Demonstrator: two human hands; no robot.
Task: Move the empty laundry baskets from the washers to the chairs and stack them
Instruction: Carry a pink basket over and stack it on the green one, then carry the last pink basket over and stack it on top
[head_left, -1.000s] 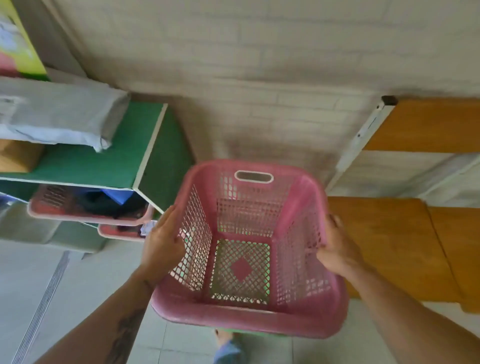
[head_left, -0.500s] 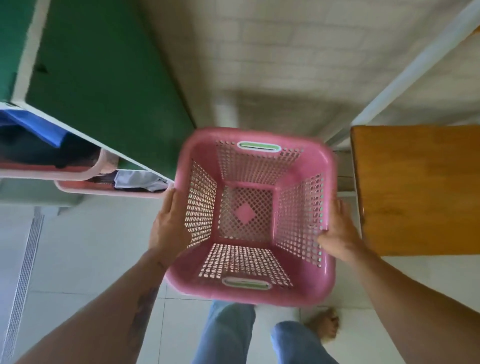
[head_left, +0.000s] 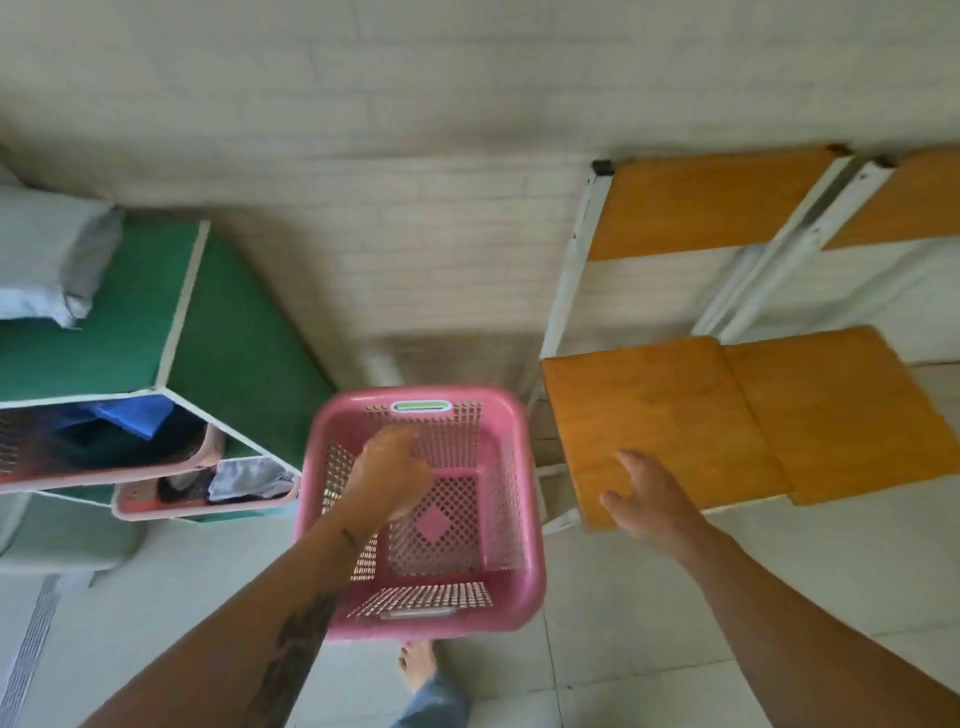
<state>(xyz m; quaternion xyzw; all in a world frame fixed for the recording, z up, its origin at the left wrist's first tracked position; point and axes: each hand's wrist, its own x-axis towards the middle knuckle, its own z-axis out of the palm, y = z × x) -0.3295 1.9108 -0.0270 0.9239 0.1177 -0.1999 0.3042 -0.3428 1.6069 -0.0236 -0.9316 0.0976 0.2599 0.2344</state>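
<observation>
An empty pink laundry basket (head_left: 467, 618) sits on the tiled floor, just left of the wooden chairs (head_left: 670, 415). My left hand (head_left: 389, 475) hovers over the basket's inside with its fingers loose and nothing in them. My right hand (head_left: 647, 499) is open with spread fingers, above the front corner of the nearest chair seat and apart from the basket. Neither hand touches the basket's rim.
A green shelf unit (head_left: 171, 332) stands at the left with two pink baskets of clothes (head_left: 208, 493) in it and a grey bag (head_left: 47, 254) on top. A white brick wall (head_left: 415, 234) lies behind. My bare foot (head_left: 415, 665) is below the basket.
Both hands held the basket by its sides in the air. Now it rests lower on the floor beside the chairs, and both hands have let go and lifted off.
</observation>
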